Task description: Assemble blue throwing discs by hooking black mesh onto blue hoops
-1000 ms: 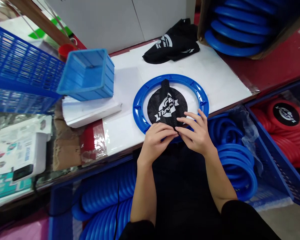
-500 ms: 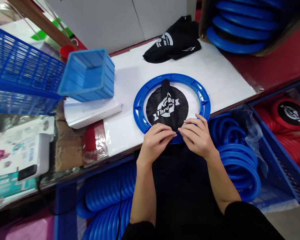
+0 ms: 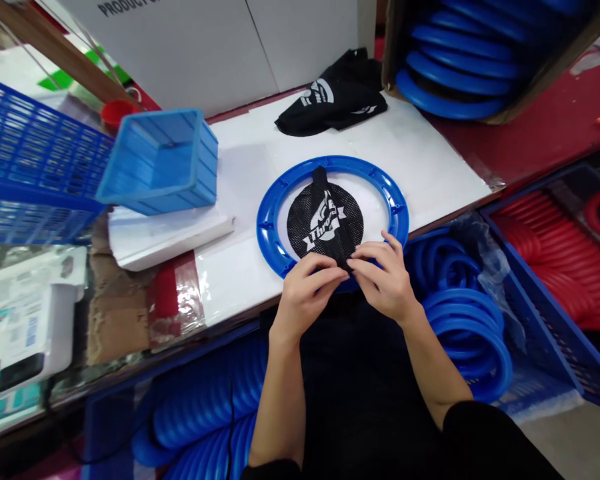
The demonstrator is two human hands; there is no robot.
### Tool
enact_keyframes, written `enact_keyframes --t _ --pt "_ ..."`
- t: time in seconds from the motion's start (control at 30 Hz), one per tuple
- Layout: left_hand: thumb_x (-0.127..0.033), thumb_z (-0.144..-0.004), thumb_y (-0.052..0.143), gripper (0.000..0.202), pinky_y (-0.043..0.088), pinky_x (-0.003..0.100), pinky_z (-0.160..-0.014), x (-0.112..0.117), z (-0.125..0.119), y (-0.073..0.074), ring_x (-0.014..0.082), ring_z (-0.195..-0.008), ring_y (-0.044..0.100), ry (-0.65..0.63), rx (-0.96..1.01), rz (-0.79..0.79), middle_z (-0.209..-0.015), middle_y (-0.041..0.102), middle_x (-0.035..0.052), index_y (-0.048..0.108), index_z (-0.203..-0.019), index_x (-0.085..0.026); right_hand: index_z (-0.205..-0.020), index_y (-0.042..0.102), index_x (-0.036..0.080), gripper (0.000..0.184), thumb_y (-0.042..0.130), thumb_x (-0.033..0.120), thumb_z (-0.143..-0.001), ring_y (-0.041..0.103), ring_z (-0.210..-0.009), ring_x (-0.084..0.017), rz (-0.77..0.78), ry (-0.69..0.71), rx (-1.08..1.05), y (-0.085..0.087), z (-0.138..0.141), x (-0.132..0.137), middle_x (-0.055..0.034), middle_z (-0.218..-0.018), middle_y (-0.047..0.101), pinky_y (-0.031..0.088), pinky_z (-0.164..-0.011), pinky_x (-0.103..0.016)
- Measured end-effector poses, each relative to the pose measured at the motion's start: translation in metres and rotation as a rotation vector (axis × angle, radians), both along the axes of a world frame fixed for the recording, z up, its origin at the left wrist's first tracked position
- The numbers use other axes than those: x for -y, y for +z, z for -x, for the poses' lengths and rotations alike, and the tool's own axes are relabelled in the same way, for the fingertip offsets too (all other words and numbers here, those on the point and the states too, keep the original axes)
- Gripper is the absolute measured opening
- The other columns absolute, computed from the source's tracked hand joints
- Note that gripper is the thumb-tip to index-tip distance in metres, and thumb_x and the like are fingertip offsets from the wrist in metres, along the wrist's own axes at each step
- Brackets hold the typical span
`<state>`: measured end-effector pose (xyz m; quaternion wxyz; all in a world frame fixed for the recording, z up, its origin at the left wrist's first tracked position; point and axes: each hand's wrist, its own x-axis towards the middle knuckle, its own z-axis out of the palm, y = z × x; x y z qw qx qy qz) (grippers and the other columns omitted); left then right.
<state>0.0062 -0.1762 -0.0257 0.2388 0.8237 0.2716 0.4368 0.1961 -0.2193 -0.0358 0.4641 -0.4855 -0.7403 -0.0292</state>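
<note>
A blue plastic ring [image 3: 267, 223] lies on the white table top, its near rim at the table's front edge. A round black mesh fabric [image 3: 301, 213] with white lettering is inside it, one folded strip reaching the far rim. At the near rim, my left hand [image 3: 307, 287] pinches the fabric's edge, thumb and fingertips together. Just beside it, my right hand [image 3: 384, 275] pinches the same edge, its outer finger raised over the ring. The fingertips hide how fabric and ring meet there. Behind the ring lies a pile of black printed fabric [image 3: 337, 97].
A light blue bin [image 3: 205, 160] rests on a white box [image 3: 170, 237] at left, near a blue crate [image 3: 35, 153]. Blue rings [image 3: 455, 83] fill a carton at back right. Below the table are more blue rings [image 3: 470, 333] and red rings [image 3: 565, 267] in crates.
The camera view has shifted slightly. Both hands keep pinching the fabric at the ring's near rim, and the fabric's folded middle has flattened and skewed a little. A hand at the far right is gone.
</note>
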Motion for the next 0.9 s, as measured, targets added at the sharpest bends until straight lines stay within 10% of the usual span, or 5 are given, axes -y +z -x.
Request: enact_keyframes --t 0.9 --pt "-0.006 -0.094 0.071 0.021 0.053 0.034 -0.076 -0.007 0.007 -0.003 0.0173 -0.09 0.06 -0.059 -0.099 -0.13 -0.096 0.069 0.0046 0.072 -0.109 -0.022 -0.111 0.075 0.025 0.035 0.053 0.002 -0.097 0.062 -0.121 -0.025 0.143 0.219 0.073 0.002 -0.029 0.002 -0.0077 -0.107 0.063 0.051 -0.116 -0.065"
